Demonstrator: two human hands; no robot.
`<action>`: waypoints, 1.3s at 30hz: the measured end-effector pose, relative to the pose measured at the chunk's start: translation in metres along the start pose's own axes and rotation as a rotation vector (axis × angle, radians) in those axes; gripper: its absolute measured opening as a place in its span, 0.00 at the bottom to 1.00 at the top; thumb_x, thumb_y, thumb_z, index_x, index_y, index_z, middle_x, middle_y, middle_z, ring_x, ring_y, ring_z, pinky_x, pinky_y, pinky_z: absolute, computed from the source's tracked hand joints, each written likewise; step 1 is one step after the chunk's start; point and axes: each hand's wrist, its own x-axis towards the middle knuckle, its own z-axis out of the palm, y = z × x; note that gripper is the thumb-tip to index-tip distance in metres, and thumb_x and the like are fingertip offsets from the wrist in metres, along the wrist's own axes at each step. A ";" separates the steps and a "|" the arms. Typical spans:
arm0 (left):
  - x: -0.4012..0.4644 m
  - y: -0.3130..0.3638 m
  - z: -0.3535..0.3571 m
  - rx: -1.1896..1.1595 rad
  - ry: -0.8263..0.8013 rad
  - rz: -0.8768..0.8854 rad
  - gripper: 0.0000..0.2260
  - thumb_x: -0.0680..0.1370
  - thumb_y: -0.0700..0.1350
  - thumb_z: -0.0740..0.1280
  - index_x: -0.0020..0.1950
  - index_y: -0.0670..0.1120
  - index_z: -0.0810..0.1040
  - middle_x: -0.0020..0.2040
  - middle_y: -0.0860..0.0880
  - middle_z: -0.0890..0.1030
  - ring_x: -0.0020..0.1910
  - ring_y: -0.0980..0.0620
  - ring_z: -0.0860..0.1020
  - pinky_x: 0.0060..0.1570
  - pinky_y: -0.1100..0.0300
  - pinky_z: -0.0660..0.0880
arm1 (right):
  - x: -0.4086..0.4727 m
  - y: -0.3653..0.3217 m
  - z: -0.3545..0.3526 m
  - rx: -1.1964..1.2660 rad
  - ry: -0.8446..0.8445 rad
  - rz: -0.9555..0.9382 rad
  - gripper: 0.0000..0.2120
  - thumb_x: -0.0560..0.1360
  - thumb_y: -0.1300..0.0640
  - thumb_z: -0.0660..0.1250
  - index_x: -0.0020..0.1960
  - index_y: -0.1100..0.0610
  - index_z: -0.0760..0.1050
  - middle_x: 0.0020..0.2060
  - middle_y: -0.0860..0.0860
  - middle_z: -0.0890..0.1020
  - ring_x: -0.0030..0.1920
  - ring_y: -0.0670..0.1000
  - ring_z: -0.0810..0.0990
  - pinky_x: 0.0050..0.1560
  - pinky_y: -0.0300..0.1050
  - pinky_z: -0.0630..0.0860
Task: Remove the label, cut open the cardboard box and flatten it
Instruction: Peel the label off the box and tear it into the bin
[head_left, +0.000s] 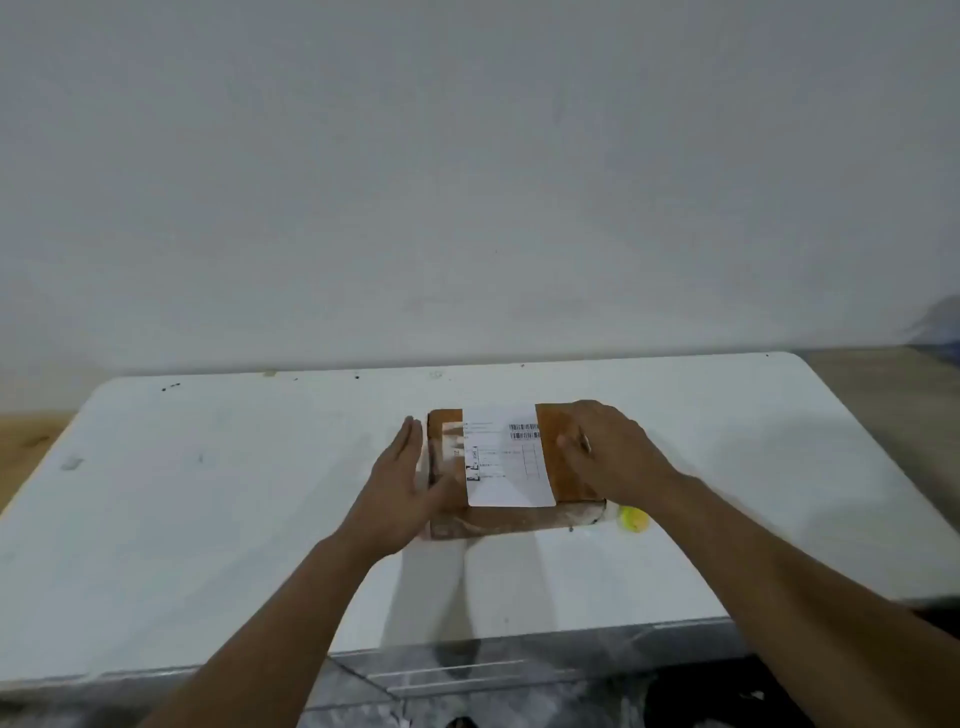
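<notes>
Label (506, 457): white shipping sheet stuck across the top face of the cardboard box (519, 519).
Barcodes: two stacked strips at the sheet's far right corner; digits beneath too blurred to read.
Printed lines: several rows of small dark type and a ruled grid; none legible.
Brand or logo: none legible.

A cardboard box (511, 519) and a small yellow object (633, 518) just beside it are carried by a white table (208, 509).

Labelled box (511, 514) — hands (400, 483) flank it.
</notes>
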 end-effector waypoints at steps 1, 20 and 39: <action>0.001 -0.001 0.000 0.010 -0.051 0.045 0.46 0.75 0.70 0.62 0.82 0.53 0.43 0.81 0.57 0.42 0.80 0.60 0.42 0.76 0.60 0.46 | 0.003 -0.001 0.002 -0.002 0.006 -0.006 0.19 0.79 0.50 0.58 0.69 0.49 0.69 0.63 0.47 0.76 0.64 0.52 0.73 0.61 0.52 0.71; 0.007 -0.012 0.008 -0.076 -0.212 0.148 0.53 0.71 0.63 0.74 0.80 0.60 0.36 0.78 0.67 0.34 0.68 0.83 0.41 0.66 0.70 0.62 | 0.072 -0.019 0.031 -0.130 -0.123 0.051 0.19 0.81 0.50 0.56 0.72 0.49 0.69 0.68 0.49 0.74 0.67 0.56 0.69 0.64 0.55 0.64; 0.005 -0.012 0.012 0.014 -0.112 0.145 0.51 0.70 0.70 0.68 0.80 0.61 0.38 0.78 0.69 0.35 0.73 0.74 0.54 0.66 0.58 0.75 | 0.087 -0.019 0.041 0.323 0.047 0.140 0.05 0.75 0.57 0.70 0.48 0.52 0.84 0.47 0.46 0.85 0.45 0.42 0.78 0.52 0.39 0.75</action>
